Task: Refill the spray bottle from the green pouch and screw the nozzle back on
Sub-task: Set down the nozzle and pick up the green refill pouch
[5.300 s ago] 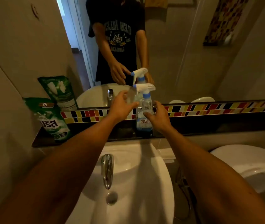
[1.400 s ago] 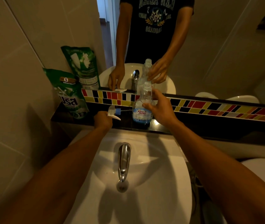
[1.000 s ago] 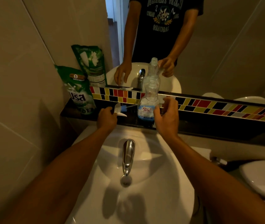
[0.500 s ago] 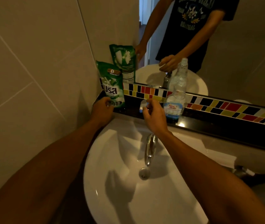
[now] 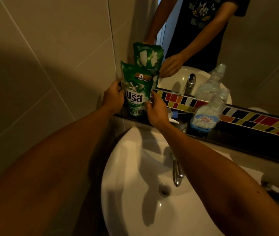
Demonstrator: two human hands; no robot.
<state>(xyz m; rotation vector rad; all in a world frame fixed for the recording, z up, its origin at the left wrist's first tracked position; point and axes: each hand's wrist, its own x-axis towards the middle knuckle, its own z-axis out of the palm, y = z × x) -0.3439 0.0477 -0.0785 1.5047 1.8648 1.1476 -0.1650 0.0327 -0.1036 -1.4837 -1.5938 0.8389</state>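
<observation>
The green pouch (image 5: 136, 90) stands upright at the left end of the dark ledge (image 5: 237, 138), against the mirror. My left hand (image 5: 112, 97) grips its left edge. My right hand (image 5: 155, 110) touches its right edge with fingers curled around it. The clear spray bottle (image 5: 208, 108) stands on the ledge to the right, its neck open with no nozzle on it. The white and blue nozzle (image 5: 174, 116) lies on the ledge between pouch and bottle, partly hidden behind my right hand.
A white sink (image 5: 143, 193) with a chrome tap (image 5: 176, 171) sits below the ledge. The mirror (image 5: 237, 48) above the coloured tile strip reflects the pouch, bottle and a person. A tiled wall closes the left side.
My right hand left the bottle and moved left to the pouch. My left hand set the nozzle down on the ledge earlier and now holds the pouch's left edge. The view has swung left.
</observation>
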